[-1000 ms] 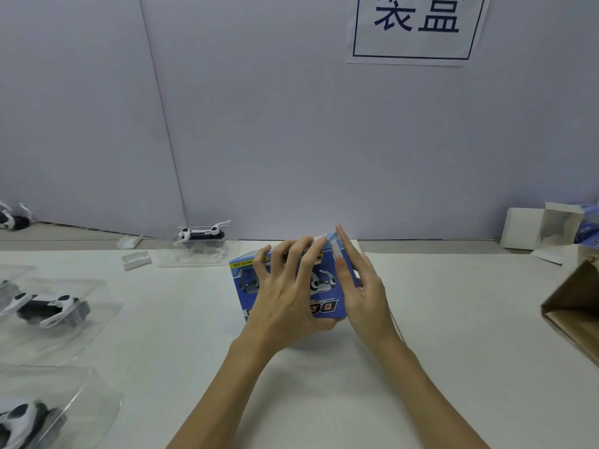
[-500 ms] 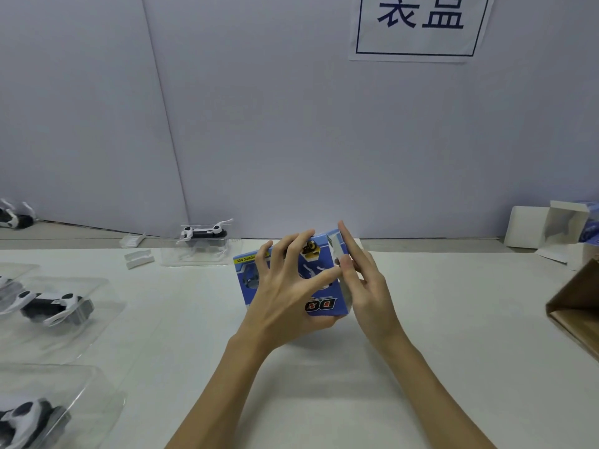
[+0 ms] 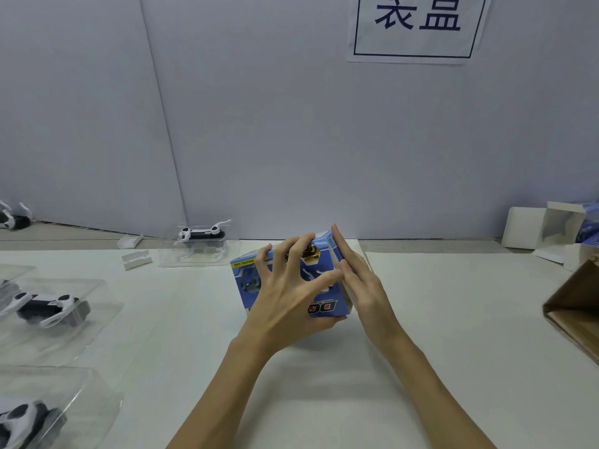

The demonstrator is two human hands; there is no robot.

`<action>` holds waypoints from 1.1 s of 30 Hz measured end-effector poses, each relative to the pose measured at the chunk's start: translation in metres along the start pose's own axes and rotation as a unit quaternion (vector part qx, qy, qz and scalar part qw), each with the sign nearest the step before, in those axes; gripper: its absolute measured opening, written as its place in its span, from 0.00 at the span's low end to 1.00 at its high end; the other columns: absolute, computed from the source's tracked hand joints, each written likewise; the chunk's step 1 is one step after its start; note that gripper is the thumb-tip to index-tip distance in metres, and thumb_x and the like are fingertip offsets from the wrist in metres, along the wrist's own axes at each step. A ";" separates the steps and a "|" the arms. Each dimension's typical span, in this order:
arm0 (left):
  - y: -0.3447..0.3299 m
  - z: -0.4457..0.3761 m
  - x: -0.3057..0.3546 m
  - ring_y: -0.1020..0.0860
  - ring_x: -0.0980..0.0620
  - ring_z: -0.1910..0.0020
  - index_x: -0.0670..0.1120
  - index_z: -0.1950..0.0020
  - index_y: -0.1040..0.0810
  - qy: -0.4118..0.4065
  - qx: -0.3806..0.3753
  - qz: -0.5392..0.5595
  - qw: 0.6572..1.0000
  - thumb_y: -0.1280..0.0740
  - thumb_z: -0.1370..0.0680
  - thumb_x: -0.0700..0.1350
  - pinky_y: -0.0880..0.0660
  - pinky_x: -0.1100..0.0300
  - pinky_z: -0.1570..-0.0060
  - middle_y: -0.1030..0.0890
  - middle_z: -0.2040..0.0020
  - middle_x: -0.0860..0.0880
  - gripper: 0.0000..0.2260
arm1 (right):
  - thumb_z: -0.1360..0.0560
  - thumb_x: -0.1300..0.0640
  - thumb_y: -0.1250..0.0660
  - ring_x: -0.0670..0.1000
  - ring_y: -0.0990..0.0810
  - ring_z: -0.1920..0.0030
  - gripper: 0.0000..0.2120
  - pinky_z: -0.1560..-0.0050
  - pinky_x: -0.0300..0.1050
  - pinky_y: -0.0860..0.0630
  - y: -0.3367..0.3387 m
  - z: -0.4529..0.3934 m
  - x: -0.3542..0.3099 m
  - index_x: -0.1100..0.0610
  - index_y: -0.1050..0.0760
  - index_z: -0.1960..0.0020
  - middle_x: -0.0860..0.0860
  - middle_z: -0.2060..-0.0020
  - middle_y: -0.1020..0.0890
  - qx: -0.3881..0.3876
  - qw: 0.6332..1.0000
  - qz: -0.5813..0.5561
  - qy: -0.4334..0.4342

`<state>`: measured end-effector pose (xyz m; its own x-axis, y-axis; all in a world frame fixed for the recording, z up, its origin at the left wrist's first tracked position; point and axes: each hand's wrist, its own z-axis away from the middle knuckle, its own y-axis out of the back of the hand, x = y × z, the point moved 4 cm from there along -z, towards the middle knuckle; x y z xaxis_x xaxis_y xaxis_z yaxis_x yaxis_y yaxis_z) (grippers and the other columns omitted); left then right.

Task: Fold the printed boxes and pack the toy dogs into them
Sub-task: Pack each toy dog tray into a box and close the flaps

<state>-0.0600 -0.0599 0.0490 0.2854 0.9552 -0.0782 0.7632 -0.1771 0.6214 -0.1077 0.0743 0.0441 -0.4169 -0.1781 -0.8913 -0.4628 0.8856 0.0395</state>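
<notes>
While the blue printed box [image 3: 291,283] stands near the middle of the desk [image 3: 453,335], a little toward its far edge, both hands work on it from the near side. The left hand [image 3: 285,296] is spread over the printed front face, fingertips curled onto the top edge and thumb stretched across toward the right end, which looks meant to brace the carton so it cannot slide or collapse. The right hand [image 3: 359,286] lies with straight, pressed-together fingers flat against the box's right end, apparently pushing the white end flap [image 3: 334,251] shut; whether it is fully tucked cannot be seen.

Along the desk's left edge, toy dogs [image 3: 45,306] lie in clear plastic trays [image 3: 97,319], and another toy dog in its tray [image 3: 201,236] sits at the far edge, probably staged within reach for packing. Near the far right corner lie unfolded white box pieces [image 3: 547,228], and a brown carton [image 3: 573,312] juts in at the right edge, likely for finished boxes.
</notes>
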 end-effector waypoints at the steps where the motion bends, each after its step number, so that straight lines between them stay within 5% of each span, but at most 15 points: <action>1: 0.000 0.000 0.000 0.33 0.38 0.25 0.61 0.38 0.26 0.002 0.001 0.000 1.000 0.24 0.31 0.68 0.38 0.32 0.33 0.35 0.23 0.41 0.26 | 0.12 0.55 0.48 0.50 0.24 0.29 0.23 0.37 0.51 0.19 -0.002 0.001 0.000 0.40 0.38 0.20 0.49 0.25 0.29 -0.014 1.000 -0.005 -0.002; 5: -0.002 0.002 -0.001 0.36 0.39 0.23 0.61 0.36 0.27 0.003 -0.001 0.007 1.000 0.23 0.32 0.67 0.40 0.31 0.31 0.38 0.22 0.42 0.28 | 0.12 0.55 0.49 0.47 0.26 0.27 0.23 0.37 0.48 0.19 -0.004 0.001 0.000 0.38 0.42 0.19 0.46 0.23 0.32 -0.031 0.999 -0.006 -0.005; 10: -0.003 0.001 -0.001 0.36 0.39 0.23 0.61 0.34 0.27 0.010 0.002 0.012 1.000 0.25 0.31 0.68 0.40 0.31 0.30 0.38 0.21 0.42 0.28 | 0.15 0.51 0.42 0.54 0.22 0.30 0.22 0.39 0.58 0.18 0.002 -0.002 0.005 0.42 0.32 0.22 0.49 0.27 0.25 0.012 0.998 -0.054 -0.016; 15: 0.007 -0.002 -0.006 0.33 0.41 0.26 0.60 0.35 0.27 0.063 0.048 0.045 0.996 0.24 0.32 0.69 0.38 0.34 0.32 0.34 0.22 0.43 0.30 | 0.13 0.61 0.45 0.58 0.23 0.29 0.20 0.42 0.53 0.17 0.011 -0.004 0.007 0.51 0.28 0.23 0.52 0.29 0.22 0.000 0.992 -0.125 -0.028; 20: 0.013 -0.004 -0.006 0.32 0.42 0.27 0.63 0.33 0.28 0.109 0.082 0.083 0.987 0.28 0.31 0.72 0.37 0.36 0.32 0.33 0.23 0.44 0.30 | 0.16 0.46 0.39 0.54 0.22 0.30 0.20 0.43 0.49 0.16 0.006 -0.004 -0.002 0.43 0.27 0.25 0.48 0.29 0.22 -0.020 0.997 -0.070 -0.018; 25: 0.012 -0.005 -0.006 0.30 0.41 0.26 0.63 0.33 0.27 0.106 0.076 0.094 0.987 0.30 0.30 0.72 0.37 0.37 0.31 0.31 0.22 0.42 0.28 | 0.18 0.48 0.39 0.47 0.19 0.35 0.18 0.52 0.42 0.16 0.007 -0.004 -0.004 0.42 0.26 0.28 0.38 0.37 0.19 0.025 1.000 -0.018 0.004; 33: 0.010 -0.006 -0.006 0.31 0.40 0.28 0.62 0.36 0.28 0.113 0.056 0.047 0.991 0.32 0.30 0.72 0.34 0.35 0.35 0.30 0.25 0.40 0.27 | 0.18 0.45 0.40 0.47 0.18 0.36 0.19 0.53 0.42 0.15 -0.002 0.002 -0.001 0.38 0.27 0.27 0.37 0.39 0.18 0.052 0.998 0.006 0.021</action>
<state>-0.0569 -0.0657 0.0602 0.2313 0.9597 0.1598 0.8022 -0.2811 0.5267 -0.1050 0.0736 0.0437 -0.4558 -0.1822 -0.8712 -0.3738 0.9275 0.0016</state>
